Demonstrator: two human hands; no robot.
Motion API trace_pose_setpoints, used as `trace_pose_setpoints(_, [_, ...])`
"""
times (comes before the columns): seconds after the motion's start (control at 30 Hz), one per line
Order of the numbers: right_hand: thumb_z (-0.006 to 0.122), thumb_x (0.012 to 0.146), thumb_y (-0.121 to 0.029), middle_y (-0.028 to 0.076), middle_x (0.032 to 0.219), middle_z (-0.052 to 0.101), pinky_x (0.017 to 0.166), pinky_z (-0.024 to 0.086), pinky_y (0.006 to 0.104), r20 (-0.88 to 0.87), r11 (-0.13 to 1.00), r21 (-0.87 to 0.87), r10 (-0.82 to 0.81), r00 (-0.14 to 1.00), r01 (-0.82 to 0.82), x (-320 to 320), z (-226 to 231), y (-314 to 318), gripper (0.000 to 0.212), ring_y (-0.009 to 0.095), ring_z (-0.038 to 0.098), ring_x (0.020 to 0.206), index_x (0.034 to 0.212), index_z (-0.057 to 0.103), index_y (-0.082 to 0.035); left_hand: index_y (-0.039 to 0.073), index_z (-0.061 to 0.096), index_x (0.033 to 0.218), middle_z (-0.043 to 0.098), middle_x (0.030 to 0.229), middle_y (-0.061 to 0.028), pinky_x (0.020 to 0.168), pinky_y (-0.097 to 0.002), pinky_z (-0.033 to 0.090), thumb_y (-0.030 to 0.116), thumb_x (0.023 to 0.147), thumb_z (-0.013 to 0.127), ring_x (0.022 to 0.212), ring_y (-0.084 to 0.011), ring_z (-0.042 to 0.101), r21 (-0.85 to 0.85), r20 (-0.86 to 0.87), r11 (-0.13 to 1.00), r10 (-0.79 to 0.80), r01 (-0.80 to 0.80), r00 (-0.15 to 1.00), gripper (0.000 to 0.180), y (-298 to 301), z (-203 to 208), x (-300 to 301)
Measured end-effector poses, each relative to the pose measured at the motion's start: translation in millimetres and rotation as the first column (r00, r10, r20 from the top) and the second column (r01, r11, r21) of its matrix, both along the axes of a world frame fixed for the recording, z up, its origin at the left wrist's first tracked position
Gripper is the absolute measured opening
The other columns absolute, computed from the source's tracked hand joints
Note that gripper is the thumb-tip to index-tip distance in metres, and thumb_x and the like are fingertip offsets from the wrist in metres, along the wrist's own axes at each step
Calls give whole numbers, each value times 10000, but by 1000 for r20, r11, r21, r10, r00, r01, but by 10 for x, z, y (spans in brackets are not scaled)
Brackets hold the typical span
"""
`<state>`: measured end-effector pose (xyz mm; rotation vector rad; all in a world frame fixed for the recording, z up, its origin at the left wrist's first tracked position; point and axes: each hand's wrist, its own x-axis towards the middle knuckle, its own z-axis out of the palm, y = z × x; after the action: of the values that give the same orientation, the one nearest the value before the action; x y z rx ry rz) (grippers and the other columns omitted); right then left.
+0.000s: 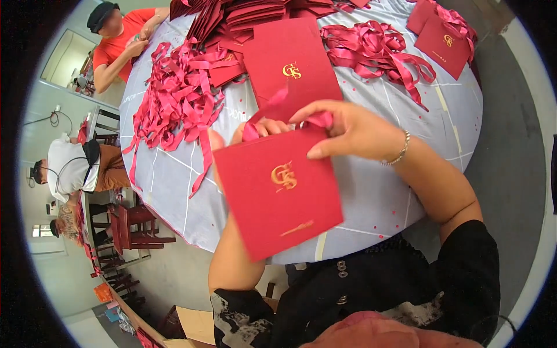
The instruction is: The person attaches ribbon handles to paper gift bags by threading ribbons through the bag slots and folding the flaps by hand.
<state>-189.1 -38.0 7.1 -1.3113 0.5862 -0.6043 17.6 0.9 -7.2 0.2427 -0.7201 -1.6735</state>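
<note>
Pale wall (49, 100), dark-red chair (133, 223)

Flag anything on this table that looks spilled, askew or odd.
Small red specks dot the pale grey tablecloth near the person, perhaps loose scraps. The left-hand pile of pink ribbons is tangled, ends trailing toward the cloth's edge. The held red bag shows no obvious damage.

- The left hand (268, 126) holds a red bag (278, 206) with a gold emblem, over the near edge of the round table (377, 211).
- The right hand (355, 134) pinches pink ribbon (320, 119) at the bag's top.
- Red bags (255, 14) pile along the far edge.
- Loose ribbons (180, 98) heap toward the left edge.
- A person in an orange-red shirt (113, 51) is at the far left edge.
</note>
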Motion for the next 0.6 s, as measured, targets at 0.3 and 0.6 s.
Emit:
trace_pose_setpoints(0.3, [777,763,-163,121,956,660,761,514,362,-248,308,-950,-840,484,47,-703,-79,-388,346,275,647,870,1053,661,-16,16,607,1089,632,1038,-64,938,-312,420,149,945,629,984,-164,570,-254,622,824,540,-506,567,197,14,44,24])
trace_pose_setpoints(0.6, [689,832,-105,75,881,678,673,493,376,-227,329,-941,-787,573,79,-732,-138,-572,134,237,634,782,809,627,12,7,600,1195,591,1168,-150,996,-396,418,182,740,809,1135,-331,520,-663,718,739,673,119,-179,531,48,-81,-234])
